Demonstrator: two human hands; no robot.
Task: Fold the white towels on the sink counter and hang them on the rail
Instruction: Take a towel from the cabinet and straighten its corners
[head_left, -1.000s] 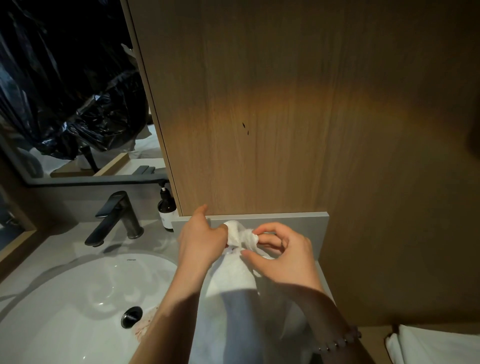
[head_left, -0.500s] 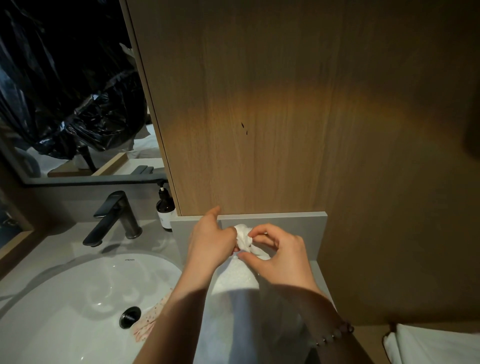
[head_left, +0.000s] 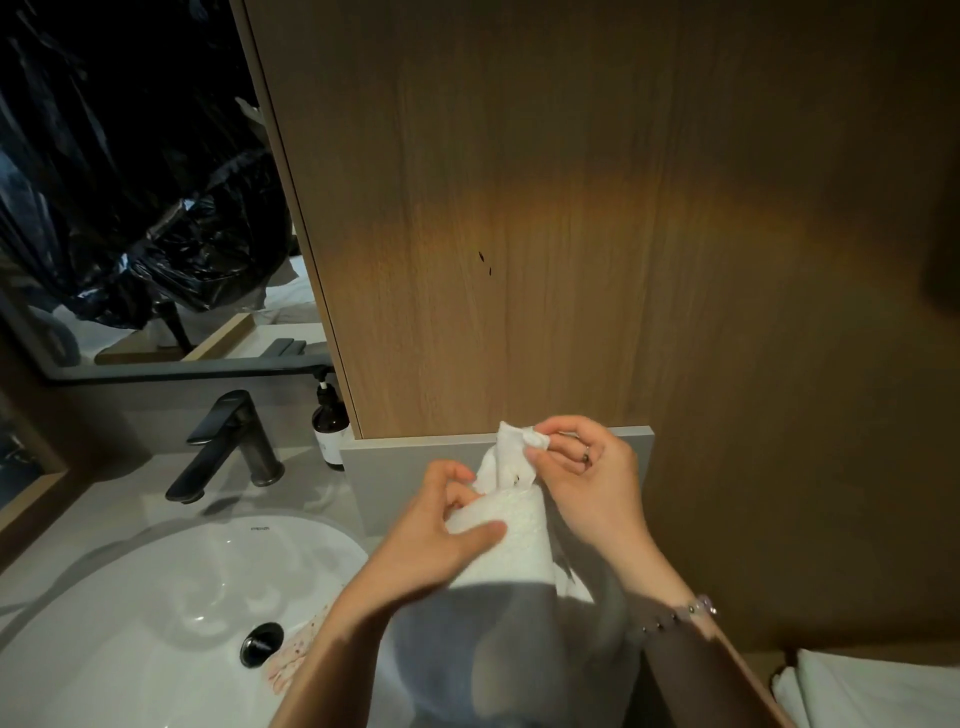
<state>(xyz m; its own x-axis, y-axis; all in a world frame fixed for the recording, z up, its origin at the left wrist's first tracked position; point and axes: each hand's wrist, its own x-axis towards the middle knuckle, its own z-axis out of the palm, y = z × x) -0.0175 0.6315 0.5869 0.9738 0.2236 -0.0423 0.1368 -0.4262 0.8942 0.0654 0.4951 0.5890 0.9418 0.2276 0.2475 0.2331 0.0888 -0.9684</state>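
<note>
Both: left hand grips towel, right hand pinches its corner

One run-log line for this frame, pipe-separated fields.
stage: folding, not hung | left hand: grips white towel | right hand: pinches its top corner | place: right of sink

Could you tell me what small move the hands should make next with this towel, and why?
Probably the right hand should draw its pinched corner of the white towel outward while the left hand holds the body: the top is bunched, too crumpled to fold.
</note>
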